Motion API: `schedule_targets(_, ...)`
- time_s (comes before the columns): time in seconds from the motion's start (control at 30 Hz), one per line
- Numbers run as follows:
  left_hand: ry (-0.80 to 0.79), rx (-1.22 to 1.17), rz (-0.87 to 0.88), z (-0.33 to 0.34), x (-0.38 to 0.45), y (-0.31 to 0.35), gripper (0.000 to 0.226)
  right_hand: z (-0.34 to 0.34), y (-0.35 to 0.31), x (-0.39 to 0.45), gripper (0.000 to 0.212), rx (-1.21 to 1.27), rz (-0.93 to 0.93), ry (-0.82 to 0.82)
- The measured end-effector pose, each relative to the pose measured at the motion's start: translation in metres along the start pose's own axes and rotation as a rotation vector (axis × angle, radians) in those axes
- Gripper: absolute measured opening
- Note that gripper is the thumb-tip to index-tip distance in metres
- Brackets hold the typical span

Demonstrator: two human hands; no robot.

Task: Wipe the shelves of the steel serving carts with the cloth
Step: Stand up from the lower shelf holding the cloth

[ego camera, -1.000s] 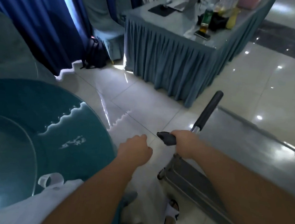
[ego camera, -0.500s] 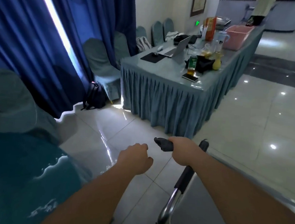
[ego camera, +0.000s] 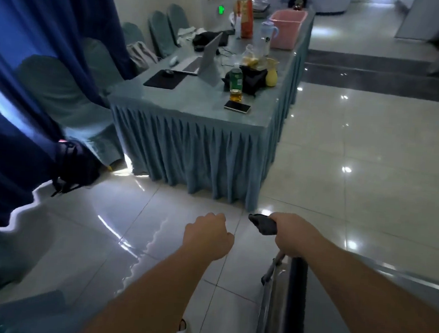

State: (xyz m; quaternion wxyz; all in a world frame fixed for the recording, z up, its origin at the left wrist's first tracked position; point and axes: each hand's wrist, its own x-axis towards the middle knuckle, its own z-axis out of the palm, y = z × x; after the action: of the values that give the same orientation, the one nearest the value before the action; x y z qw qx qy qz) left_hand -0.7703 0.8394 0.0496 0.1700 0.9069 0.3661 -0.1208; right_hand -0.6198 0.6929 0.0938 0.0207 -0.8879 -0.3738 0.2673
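Steel serving cart (ego camera: 360, 295) sits at lower right, its handle (ego camera: 294, 303) running back towards the person. The right hand (ego camera: 290, 237) grips a dark cloth (ego camera: 262, 224) above the handle's far end; the left hand (ego camera: 209, 235) is fisted, empty, beside it.

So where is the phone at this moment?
In the head view the phone lies flat near the front edge of the skirted table, upper centre, just in front of the green-labelled bottle.
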Motion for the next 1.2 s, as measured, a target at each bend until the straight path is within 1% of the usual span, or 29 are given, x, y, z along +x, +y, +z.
schedule_targets(0.1, -0.064, 0.017, 0.087, -0.005, 0.050, -0.036, 0.049, 0.011, -0.026, 0.034, 0.042, 0.004, 0.103, -0.023)
schedule_targets(0.27, -0.183, 0.026, 0.149, -0.018, 0.105, -0.100, 0.050, 0.025, -0.074, 0.056, 0.036, 0.002, 0.257, -0.150)
schedule_targets(0.43, -0.174, 0.045, 0.176, -0.044, 0.140, -0.125, 0.048, 0.002, -0.107, 0.078, 0.041, -0.006, 0.251, -0.062)
schedule_targets(0.5, -0.172, 0.045, 0.195, -0.054, 0.148, -0.127, 0.048, -0.010, -0.116, 0.092, 0.042, 0.013, 0.243, -0.025)
schedule_targets(0.63, -0.157, 0.050, 0.244, -0.068, 0.162, -0.128, 0.048, -0.018, -0.126, 0.121, 0.043, 0.049, 0.222, -0.024)
schedule_targets(0.77, -0.165, 0.085, 0.241, -0.075, 0.180, -0.125, 0.049, -0.013, -0.121, 0.143, 0.044, 0.089, 0.209, -0.029)
schedule_targets(0.87, -0.171, 0.103, 0.223, -0.088, 0.194, -0.116, 0.050, -0.022, -0.107, 0.158, 0.045, 0.127, 0.191, -0.042)
schedule_targets(0.93, -0.144, 0.112, 0.214, -0.105, 0.208, -0.104, 0.049, -0.039, -0.092, 0.172, 0.045, 0.130, 0.161, -0.017)
schedule_targets(1.07, -0.085, 0.087, 0.226, -0.146, 0.232, -0.073, 0.043, -0.085, -0.068, 0.201, 0.038, 0.106, 0.137, 0.071)
schedule_targets(1.2, -0.069, 0.115, 0.237, -0.170, 0.261, -0.044, 0.047, -0.115, -0.053, 0.227, 0.036, 0.102, 0.140, 0.079)
